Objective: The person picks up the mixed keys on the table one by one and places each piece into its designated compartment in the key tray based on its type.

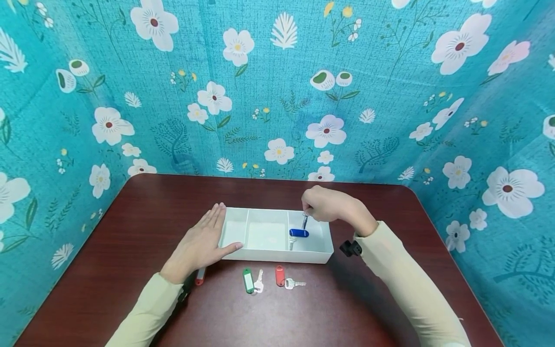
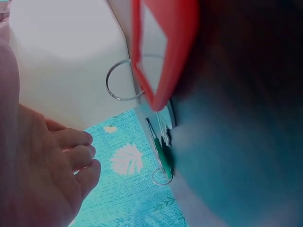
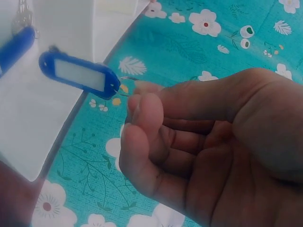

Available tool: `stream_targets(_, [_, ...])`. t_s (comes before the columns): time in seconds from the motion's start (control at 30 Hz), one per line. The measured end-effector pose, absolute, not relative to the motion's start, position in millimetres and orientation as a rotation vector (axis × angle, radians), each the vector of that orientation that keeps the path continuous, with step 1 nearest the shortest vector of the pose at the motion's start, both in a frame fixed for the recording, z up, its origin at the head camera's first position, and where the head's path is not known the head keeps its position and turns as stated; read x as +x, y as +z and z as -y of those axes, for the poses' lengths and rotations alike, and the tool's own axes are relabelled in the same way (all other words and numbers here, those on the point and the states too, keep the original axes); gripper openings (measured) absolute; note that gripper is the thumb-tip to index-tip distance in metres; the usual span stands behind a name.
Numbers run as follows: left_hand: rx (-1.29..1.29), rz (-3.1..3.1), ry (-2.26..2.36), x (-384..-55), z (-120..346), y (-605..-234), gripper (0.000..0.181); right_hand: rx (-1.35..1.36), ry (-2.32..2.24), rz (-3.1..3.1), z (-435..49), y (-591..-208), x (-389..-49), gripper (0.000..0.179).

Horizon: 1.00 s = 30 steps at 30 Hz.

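Note:
A white tray [image 1: 267, 255] with three compartments lies on the dark table. My right hand [image 1: 323, 205] is above its right compartment, thumb and fingertips pinching the metal ring of a blue key tag [image 3: 80, 74]. That tag hangs from the ring and shows a pale label; any key on it is hidden. Another blue key tag [image 1: 299, 233] lies in the right compartment, with a key [image 1: 292, 243] beside it. My left hand [image 1: 204, 241] rests along the tray's left end, fingers straight and thumb stretched over the near corner, holding nothing.
In front of the tray lie a green key tag [image 1: 248, 280] with a key [image 1: 258, 282] and a red key tag [image 1: 280, 275] with a key [image 1: 295, 284]. Another red key tag [image 1: 200, 276] is partly hidden by my left wrist. A flowered blue cloth [image 1: 260, 96] hangs behind the table.

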State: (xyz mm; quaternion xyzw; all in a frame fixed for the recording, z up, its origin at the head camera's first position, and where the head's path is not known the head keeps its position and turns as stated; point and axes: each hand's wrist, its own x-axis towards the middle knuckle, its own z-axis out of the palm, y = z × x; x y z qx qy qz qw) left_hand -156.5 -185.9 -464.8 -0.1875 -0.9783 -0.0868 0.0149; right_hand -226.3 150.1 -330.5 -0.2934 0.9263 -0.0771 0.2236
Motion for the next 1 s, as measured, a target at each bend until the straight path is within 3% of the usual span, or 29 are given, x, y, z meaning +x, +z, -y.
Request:
stream_targets(0.27, [-0.575, 3.058, -0.273, -155, 186, -462, 0.116, -0.762, -0.175, -2.533, -145, -334, -230, 0.036])
stream_targets(0.5, [-0.58, 3.067, -0.275, -157, 186, -463, 0.115, -0.702, -0.138, -2.511, -145, -342, -232, 0.02])
stream_targets(1.0, [-0.578, 3.075, -0.263, -158, 185, -463, 0.116, -0.713, -0.097, -2.465, -137, -349, -237, 0.012])
